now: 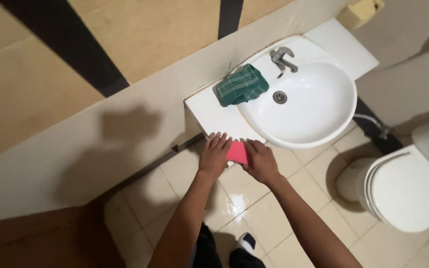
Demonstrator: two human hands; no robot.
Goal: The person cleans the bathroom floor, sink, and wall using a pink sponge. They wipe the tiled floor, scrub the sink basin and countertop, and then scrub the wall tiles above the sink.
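Both hands (237,156), pink sponge (238,152), white counter (214,116), tiled floor (254,198)
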